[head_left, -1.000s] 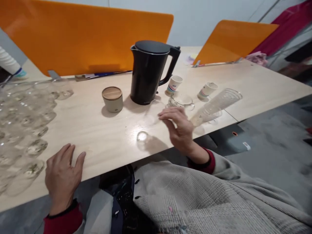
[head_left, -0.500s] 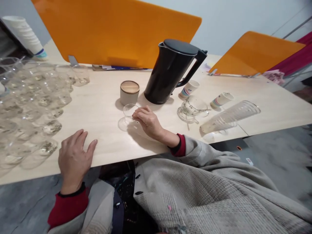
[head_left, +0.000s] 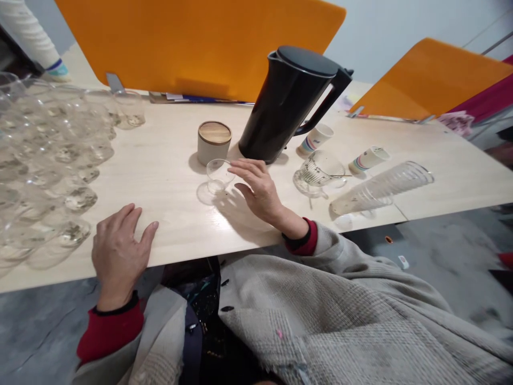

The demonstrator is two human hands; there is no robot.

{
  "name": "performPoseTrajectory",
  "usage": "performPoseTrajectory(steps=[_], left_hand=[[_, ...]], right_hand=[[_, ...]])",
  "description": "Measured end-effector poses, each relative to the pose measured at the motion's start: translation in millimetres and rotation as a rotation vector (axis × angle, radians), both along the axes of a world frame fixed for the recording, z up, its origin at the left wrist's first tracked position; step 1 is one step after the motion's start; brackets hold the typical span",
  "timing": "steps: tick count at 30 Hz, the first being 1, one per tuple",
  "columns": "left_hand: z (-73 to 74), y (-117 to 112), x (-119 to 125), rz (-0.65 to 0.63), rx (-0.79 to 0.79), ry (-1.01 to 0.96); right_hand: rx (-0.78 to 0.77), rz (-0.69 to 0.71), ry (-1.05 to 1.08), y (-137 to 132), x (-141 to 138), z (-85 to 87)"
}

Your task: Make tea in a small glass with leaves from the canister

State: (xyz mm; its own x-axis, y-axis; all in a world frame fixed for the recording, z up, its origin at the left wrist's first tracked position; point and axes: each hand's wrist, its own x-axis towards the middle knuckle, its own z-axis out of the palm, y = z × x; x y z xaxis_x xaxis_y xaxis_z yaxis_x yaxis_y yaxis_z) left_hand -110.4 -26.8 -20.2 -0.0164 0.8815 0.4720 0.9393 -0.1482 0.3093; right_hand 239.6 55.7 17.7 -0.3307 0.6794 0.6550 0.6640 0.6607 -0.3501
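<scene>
In the head view, the right hand (head_left: 260,190) hangs low over the table (head_left: 160,160) near the middle of its near edge. Its fingers are loosely spread and grip nothing, and the fingertips (head_left: 236,163) are at the rim of a small clear glass cup (head_left: 217,175); whether they touch it cannot be told. The cup stands upright, just in front of a grey jar (head_left: 214,141) with a wooden lid. The left hand (head_left: 118,251) lies flat on the near edge, fingers slightly apart, beside rows of glass cups (head_left: 52,160) that fill the table's left end. A black kettle (head_left: 290,101) stands just beyond the right hand, and no brand shows on it. Toward the right end are two paper cups (head_left: 316,138) (head_left: 368,159) lying tilted, with coloured stripes and print too small to read. A glass strainer jug (head_left: 318,171) and a stack of clear plastic cups (head_left: 380,190) on its side are also there. Orange dividers (head_left: 200,43) line the far edge.
</scene>
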Motion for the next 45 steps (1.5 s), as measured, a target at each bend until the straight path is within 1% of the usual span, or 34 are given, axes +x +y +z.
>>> performPoseTrajectory(steps=[2,5,8,10,12,16,17,19,22,24,29,32,34,36,38,41,43,45], left_hand=[[0.8,0,0,-0.009,0.006,0.008],[1.6,0,1,-0.013,0.016,0.016],[2.1,-1,1,-0.011,0.011,0.015],[2.4,-1,1,-0.006,0.006,0.017],[2.6,-1,1,-0.005,0.006,0.02],[2.1,0,1,-0.009,0.015,0.018],[1.7,0,1,-0.01,0.017,0.014],[0.9,0,1,-0.009,0.018,0.001],[-0.1,0,0,-0.007,0.012,-0.016],[-0.3,0,0,-0.009,0.008,-0.021],[0.7,-1,1,0.004,-0.001,-0.031],[1.4,-2,2,0.012,-0.018,-0.047],[1.6,-2,2,0.012,-0.035,-0.06],[1.5,-2,2,0.011,-0.045,-0.078],[1.7,-2,2,0.007,-0.05,-0.09],[2.3,-3,2,0.005,-0.05,-0.097],[2.7,-3,1,0.01,-0.043,-0.098],[2.8,-3,1,0.013,-0.034,-0.095]], right_hand=[[0.021,-0.057,0.007,-14,4,-0.4],[-0.044,-0.077,-0.048,-31,7,-11.2],[-0.156,-0.097,-0.159,-35,5,-26.5],[-0.203,-0.11,-0.225,-32,4,-32.0],[-0.237,-0.111,-0.286,-29,1,-32.3],[-0.247,-0.129,-0.357,-30,-2,-28.4],[-0.24,-0.128,-0.347,-31,-2,-28.2],[-0.208,-0.144,-0.254,-32,2,-28.2],[-0.156,-0.18,-0.044,-31,14,-22.1],[-0.14,-0.187,0.038,-31,22,-11.8],[-0.078,-0.174,0.047,-24,28,19.2],[-0.052,-0.15,0.057,-2,28,30.6],[-0.092,-0.134,0.07,22,26,35.3],[-0.169,-0.117,0.078,52,21,38.3],[-0.245,-0.097,0.073,84,12,40.3],[-0.336,-0.072,0.001,124,-9,41.7],[-0.381,-0.056,-0.045,144,-21,41.9],[-0.426,-0.046,-0.064,155,-30,41.9]])
